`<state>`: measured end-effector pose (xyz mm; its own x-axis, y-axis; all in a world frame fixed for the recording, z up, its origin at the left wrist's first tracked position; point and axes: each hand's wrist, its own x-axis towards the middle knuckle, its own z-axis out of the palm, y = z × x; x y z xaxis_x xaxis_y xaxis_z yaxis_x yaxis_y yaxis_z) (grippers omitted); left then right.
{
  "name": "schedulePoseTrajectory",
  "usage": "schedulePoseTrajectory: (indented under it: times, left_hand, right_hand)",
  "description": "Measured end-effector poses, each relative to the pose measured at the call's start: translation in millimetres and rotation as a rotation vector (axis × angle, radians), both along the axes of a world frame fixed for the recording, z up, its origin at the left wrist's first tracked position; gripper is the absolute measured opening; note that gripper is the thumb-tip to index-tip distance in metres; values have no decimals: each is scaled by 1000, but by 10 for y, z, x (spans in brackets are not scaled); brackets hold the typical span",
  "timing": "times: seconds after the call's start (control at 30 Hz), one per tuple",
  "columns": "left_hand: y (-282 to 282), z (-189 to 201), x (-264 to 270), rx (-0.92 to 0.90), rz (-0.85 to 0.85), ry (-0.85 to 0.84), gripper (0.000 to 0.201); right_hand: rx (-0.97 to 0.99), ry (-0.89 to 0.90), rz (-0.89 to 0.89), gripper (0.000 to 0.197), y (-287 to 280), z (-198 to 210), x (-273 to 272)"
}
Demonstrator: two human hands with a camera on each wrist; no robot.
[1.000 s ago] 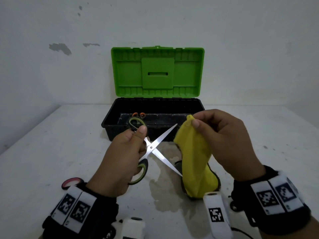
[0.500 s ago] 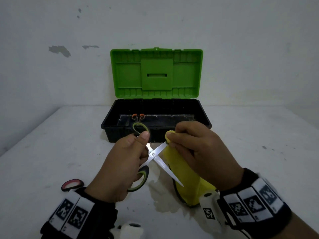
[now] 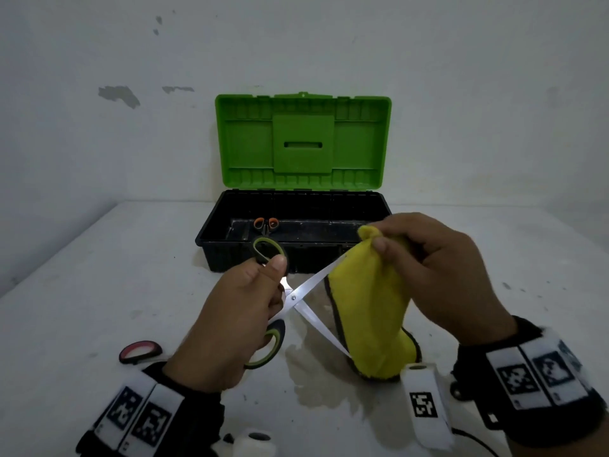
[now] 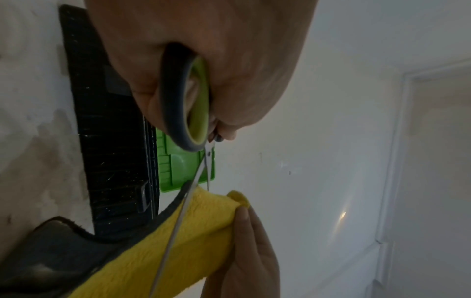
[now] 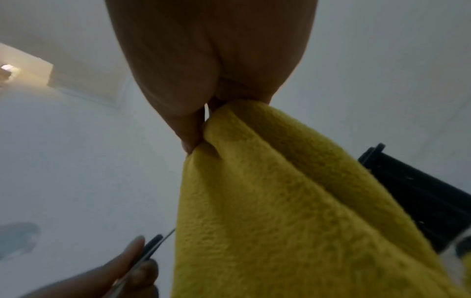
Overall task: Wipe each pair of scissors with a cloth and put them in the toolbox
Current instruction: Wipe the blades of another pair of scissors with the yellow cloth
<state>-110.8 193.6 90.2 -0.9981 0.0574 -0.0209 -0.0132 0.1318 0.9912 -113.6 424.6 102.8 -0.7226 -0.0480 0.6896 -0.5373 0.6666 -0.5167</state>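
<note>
My left hand (image 3: pixel 244 311) grips green-and-black handled scissors (image 3: pixel 298 296) by the handles (image 4: pixel 193 108), blades spread wide in an X above the table. My right hand (image 3: pixel 425 268) pinches a yellow cloth (image 3: pixel 369 311) near its top; the cloth (image 5: pixel 280 211) hangs down with the upper blade's tip buried in its fold, and the lower blade's tip lies against its bottom edge. Behind them stands the black toolbox (image 3: pixel 214 255) with its green lid (image 3: pixel 303 143) upright. Orange-handled scissors (image 3: pixel 266 224) lie inside it.
A red-and-black scissor handle (image 3: pixel 141 351) lies on the white table (image 3: pixel 82 291) at the left, behind my left wrist. A damp stain (image 3: pixel 316 380) marks the table under the cloth. A white wall stands close behind the toolbox.
My right hand has drawn the cloth outward along the upper blade, from near the pivot half a second ago to the tip. The left hand and scissors barely moved.
</note>
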Motion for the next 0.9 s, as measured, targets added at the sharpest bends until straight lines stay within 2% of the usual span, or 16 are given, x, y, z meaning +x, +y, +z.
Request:
schedulePoseTrajectory:
  times: [0.07, 0.2, 0.33, 0.43, 0.57, 0.67, 0.73, 0.83, 0.9]
  left_hand:
    - [30, -12, 12, -45, -14, 23, 49]
    - [21, 30, 55, -77, -105, 104, 41]
    - [-45, 24, 40, -86, -153, 125, 41]
    - [-32, -19, 31, -77, -150, 95, 48]
    - [-23, -77, 25, -60, -160, 59, 40]
    - [-60, -82, 22, -37, -156, 19, 38]
    - [-136, -65, -6, 8, -86, -6, 39]
    - [-235, -45, -68, 17, -9, -19, 42]
    - [-211, -47, -70, 32, 3, -52, 41]
  right_hand:
    - [131, -33, 87, 19, -116, 33, 2]
    - [576, -58, 194, 30, -232, 28, -32]
    - [713, -132, 301, 31, -196, 103, -100]
    - [695, -237, 352, 25, -147, 97, -132]
    - [615, -316, 362, 24, -37, 25, -108]
    - [589, -327, 302, 21, 125, -15, -115]
    - [572, -328, 206, 13, 254, -4, -113]
    - [354, -308, 51, 9, 369, 48, -49]
    - [187, -242, 30, 10, 301, 76, 6]
